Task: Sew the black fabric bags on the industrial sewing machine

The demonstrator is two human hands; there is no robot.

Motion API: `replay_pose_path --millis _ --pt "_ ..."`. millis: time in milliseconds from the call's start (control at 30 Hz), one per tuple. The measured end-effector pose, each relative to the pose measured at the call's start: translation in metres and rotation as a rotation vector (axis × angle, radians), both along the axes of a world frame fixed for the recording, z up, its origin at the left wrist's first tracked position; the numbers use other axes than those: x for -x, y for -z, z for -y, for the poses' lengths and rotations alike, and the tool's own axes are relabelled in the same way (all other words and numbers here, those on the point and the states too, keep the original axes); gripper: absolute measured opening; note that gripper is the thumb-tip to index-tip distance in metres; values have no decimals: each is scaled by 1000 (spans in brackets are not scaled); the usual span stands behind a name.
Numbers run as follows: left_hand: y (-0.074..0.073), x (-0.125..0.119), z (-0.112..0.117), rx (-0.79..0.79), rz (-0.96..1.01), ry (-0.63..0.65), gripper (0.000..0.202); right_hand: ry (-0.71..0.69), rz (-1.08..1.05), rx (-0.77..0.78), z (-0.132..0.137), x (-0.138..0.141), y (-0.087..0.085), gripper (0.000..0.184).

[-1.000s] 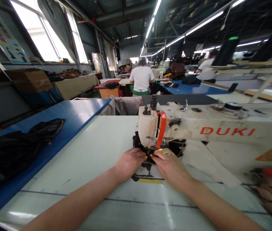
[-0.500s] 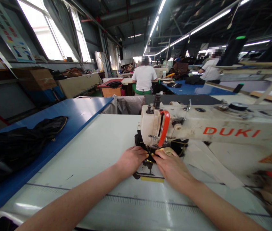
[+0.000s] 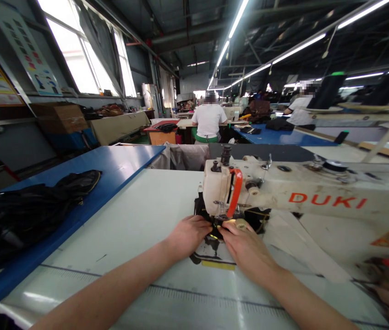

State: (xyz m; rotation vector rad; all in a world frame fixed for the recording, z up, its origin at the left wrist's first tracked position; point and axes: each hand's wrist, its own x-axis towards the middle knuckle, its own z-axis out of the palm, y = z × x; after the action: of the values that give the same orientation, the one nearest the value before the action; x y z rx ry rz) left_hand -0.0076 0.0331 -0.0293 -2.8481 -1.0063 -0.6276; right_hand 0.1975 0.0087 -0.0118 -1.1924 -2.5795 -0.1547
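Note:
A white sewing machine (image 3: 321, 195) marked DUKI, with an orange lever (image 3: 235, 192), stands over black fabric (image 3: 200, 207) with a gold-coloured, zipper-like edge (image 3: 214, 237). My left hand (image 3: 189, 234) presses its closed fingers on the fabric just left of the needle area. Right of the needle, my right hand (image 3: 244, 243) has thumb and fingers closed on the same piece. Both sets of fingertips nearly meet below the presser foot. The machine head hides the needle tip and part of the fabric.
A printed ruler (image 3: 194, 293) crosses the pale tabletop in front. On the blue table (image 3: 125, 158) at left lies a heap of black fabric (image 3: 43, 206). White strips (image 3: 307, 247) rest beside the machine. A person in a white shirt (image 3: 209, 121) sits ahead.
The whole scene sits slightly lower in the picture, as the head has tilted. Both hands stay on the black fabric by the needle, with little visible shift.

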Motion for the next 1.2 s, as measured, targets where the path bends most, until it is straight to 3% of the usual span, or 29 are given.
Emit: replay_pose_path --millis 900,1200 --pt "4 1 -1 -44 -27 -14 22 -8 16 -16 0 -3 3 28" --pt "-2 1 -3 -30 -84 -3 20 10 -1 -10 0 -4 5 30"
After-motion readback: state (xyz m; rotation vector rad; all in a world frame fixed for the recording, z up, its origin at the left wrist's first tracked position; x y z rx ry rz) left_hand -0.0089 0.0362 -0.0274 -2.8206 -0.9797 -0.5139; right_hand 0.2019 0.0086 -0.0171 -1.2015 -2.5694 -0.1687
